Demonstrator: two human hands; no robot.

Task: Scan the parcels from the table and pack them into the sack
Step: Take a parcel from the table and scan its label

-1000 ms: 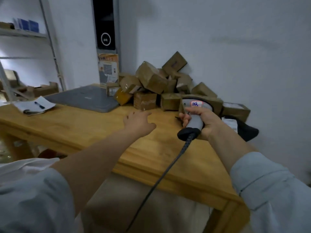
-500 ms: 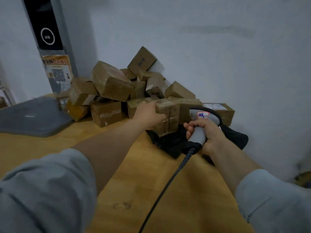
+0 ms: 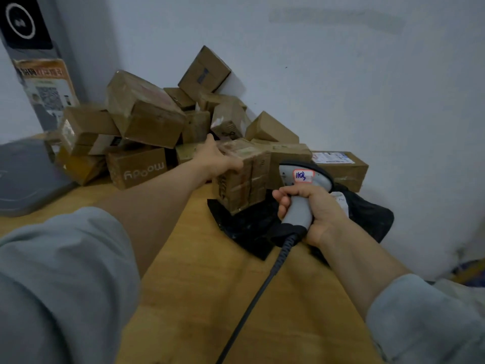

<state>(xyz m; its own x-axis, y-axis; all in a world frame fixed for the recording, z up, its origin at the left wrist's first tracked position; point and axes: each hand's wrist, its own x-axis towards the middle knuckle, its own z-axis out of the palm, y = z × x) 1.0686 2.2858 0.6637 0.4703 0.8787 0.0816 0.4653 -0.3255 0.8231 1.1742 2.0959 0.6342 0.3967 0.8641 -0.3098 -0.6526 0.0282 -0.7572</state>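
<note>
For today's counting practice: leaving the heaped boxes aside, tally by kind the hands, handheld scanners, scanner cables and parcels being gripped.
Hands: 2 (left hand, right hand)
Handheld scanner: 1
Scanner cable: 1
Gripped parcel: 1
Total: 5

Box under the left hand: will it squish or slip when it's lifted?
Probably stays stiff: the box is cardboard with square corners, wrapped in tape. The shiny tape may make it a bit slippery for the left hand. It sits on a crinkly black bag, so a push could tip it.
</note>
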